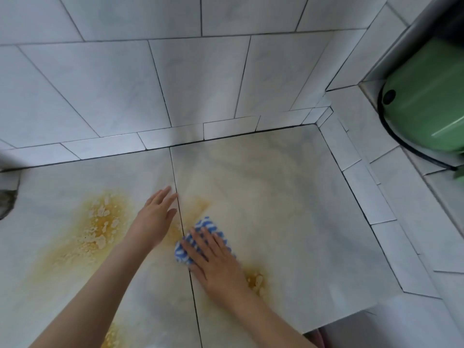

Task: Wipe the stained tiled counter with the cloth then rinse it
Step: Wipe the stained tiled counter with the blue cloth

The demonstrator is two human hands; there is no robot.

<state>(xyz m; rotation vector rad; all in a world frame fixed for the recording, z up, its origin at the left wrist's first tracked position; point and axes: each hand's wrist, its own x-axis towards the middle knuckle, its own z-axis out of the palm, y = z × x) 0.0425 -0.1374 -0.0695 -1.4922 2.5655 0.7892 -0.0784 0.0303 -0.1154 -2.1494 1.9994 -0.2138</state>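
**Hazards.** A crusted yellow patch (254, 281) lies just behind the right hand (216, 262), beside the wrist. A stroke directed only forward probably misses it. The cloth (206, 223), blue and white, is bunched small under that hand and straddles the dark grout line (193, 292). A loaded cloth is likely to spread residue rather than lift it, and the groove may trap it. The large stain (100, 222), left of the left hand (157, 214), looks untreated, and the left forearm passing beside it may pick up residue. A faint yellow film (263, 167) ahead of both hands suggests smearing if the cloth goes unrinsed.

**Hand pose.** The right hand lies flat, fingers extended. It presses the cloth onto the table (313, 234) without curling round it. The left hand is just left of the cloth, palm down, fingers straight, fingertips at the grout line. It holds nothing and appears to brace on the table. A green vessel (426, 104) stands well apart, far right.
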